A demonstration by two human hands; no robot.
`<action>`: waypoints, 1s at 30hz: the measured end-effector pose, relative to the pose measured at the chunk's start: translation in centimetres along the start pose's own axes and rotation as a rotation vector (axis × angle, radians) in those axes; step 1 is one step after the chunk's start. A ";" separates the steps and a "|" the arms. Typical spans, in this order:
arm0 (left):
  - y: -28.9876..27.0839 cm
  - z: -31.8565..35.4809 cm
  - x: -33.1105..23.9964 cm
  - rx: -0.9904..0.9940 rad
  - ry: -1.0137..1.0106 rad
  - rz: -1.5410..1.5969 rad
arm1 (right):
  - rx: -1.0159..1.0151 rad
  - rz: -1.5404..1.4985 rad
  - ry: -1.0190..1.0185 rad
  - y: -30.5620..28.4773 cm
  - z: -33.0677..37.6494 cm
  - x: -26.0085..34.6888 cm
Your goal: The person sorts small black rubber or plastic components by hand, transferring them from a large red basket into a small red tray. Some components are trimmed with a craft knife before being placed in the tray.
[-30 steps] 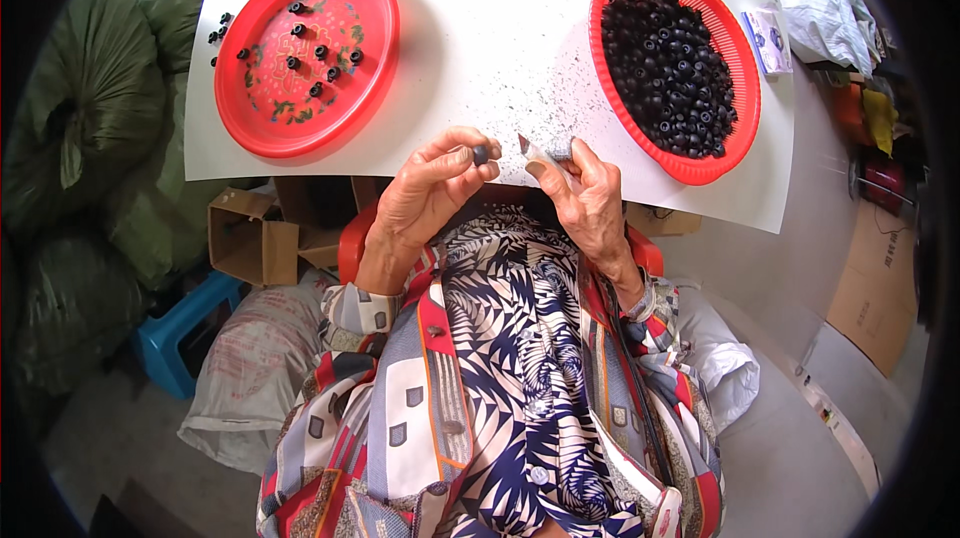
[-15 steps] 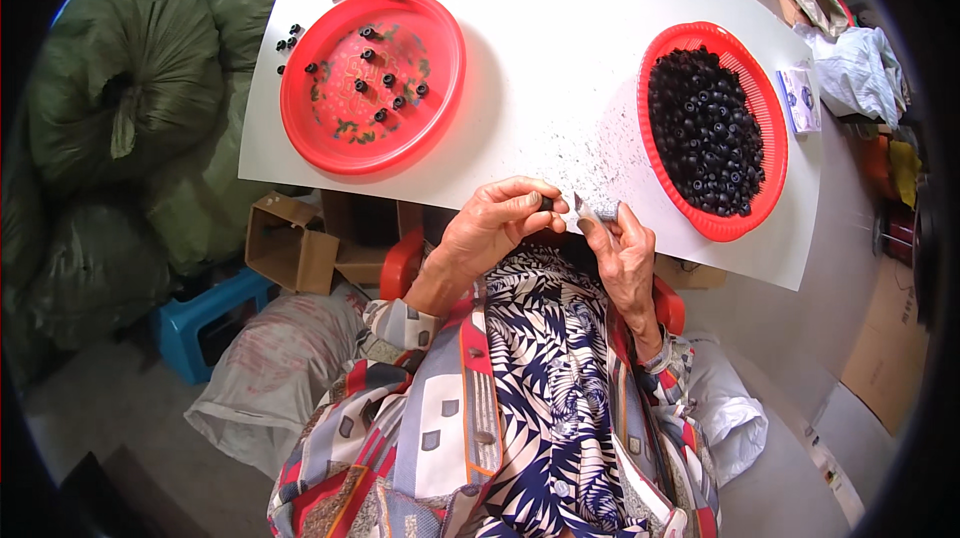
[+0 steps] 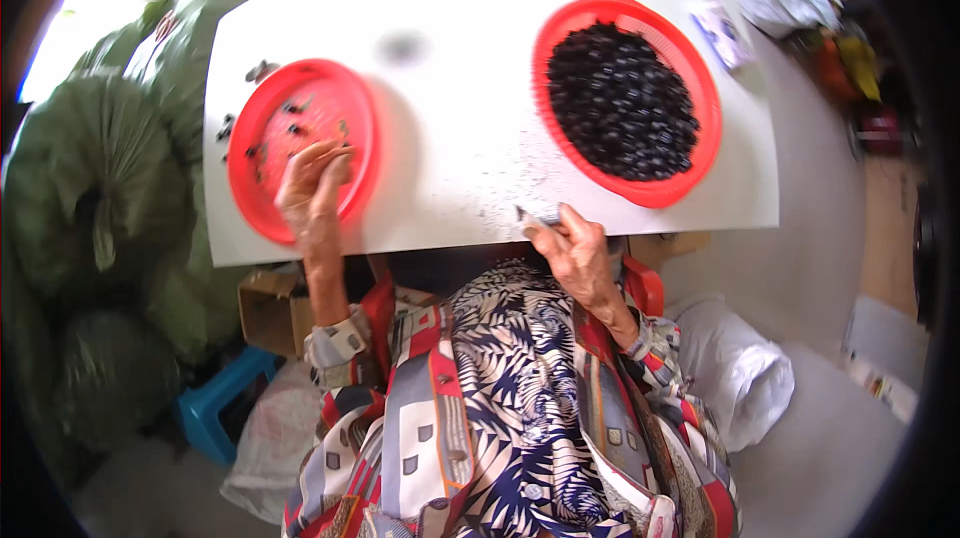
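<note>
A heaped red basket (image 3: 655, 197) stands beyond the right hand (image 3: 580, 260), which clasps a small blade (image 3: 528, 219); black pieces (image 3: 294, 108) dot the red plate (image 3: 335, 88) beneath the left hand (image 3: 318, 190) (whether gripping, I cannot tell).

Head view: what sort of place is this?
Probably a small workshop or storeroom used for handwork: a basket heaped with small black parts, a white table strewn with dark specks, and bulky green sacks nearby.

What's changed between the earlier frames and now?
The left hand moved leftward, away from the right hand, over the red tray; its black piece is no longer clearly visible. The right hand still holds the bladed tool; the red basket stays heaped.
</note>
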State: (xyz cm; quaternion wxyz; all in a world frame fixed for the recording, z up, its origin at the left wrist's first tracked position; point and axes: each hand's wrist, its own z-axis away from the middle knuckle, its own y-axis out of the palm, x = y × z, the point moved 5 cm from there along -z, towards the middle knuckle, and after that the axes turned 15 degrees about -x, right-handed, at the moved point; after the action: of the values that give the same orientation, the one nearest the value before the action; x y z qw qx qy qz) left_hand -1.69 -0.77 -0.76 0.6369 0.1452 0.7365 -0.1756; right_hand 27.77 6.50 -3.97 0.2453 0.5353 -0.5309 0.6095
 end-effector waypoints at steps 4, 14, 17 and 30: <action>-1.1 -2.4 2.0 -0.050 -0.022 -0.195 | -0.026 0.163 -0.377 -0.4 0.3 0.2; 4.3 -1.2 -3.7 0.021 0.372 -0.538 | -0.013 0.062 -0.267 -0.4 -0.3 -0.3; 11.2 2.1 -6.5 0.371 0.618 -0.312 | -0.063 0.120 -0.295 -0.8 0.3 -0.6; 24.8 7.0 -6.7 0.933 1.222 -0.729 | -0.034 0.129 -0.204 0.6 0.4 -2.2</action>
State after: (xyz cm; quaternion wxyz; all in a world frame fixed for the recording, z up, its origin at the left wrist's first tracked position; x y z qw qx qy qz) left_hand 16.40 18.40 3.20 -0.0942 0.2158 0.8039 -0.5462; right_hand 28.04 6.54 -6.24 0.1594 0.5553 -0.5966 0.5571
